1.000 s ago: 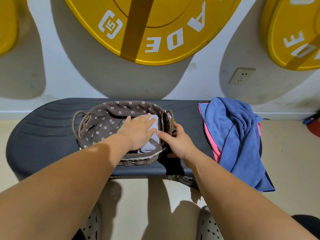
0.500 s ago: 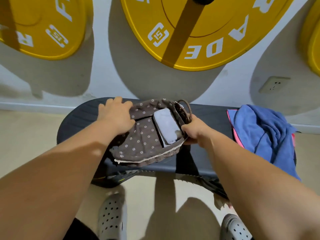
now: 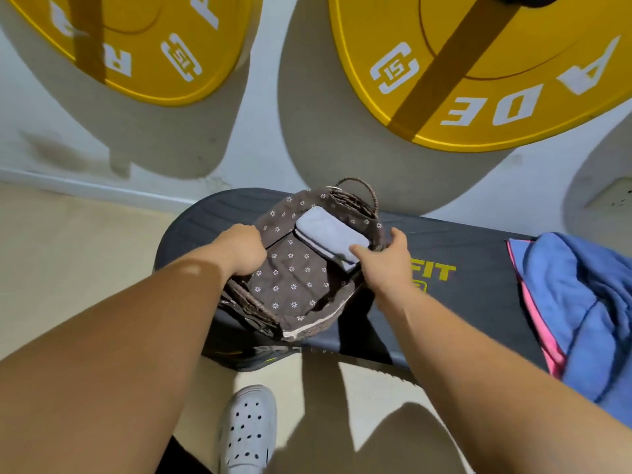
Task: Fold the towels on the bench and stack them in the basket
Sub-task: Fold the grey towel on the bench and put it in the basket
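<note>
A wicker basket (image 3: pixel 307 328) with a brown flowered lining stands at the left end of the dark bench (image 3: pixel 475 295), turned at an angle. A folded pale grey towel (image 3: pixel 330 236) lies inside against its far right wall. My left hand (image 3: pixel 244 249) grips the basket's left rim. My right hand (image 3: pixel 390 258) grips the right rim, thumb near the towel's corner. A crumpled blue towel (image 3: pixel 578 302) lies over a pink one (image 3: pixel 538 323) at the bench's right end.
Yellow weight plates (image 3: pixel 478 63) hang on the wall just behind the bench. A wall socket (image 3: pixel 612 196) sits at the right. My white clog (image 3: pixel 248 429) stands on the beige floor below the bench's front edge.
My left hand left the folded towel and took the basket's left rim. Both hands have slid and turned the basket toward the bench's left end, uncovering yellow lettering on the bench.
</note>
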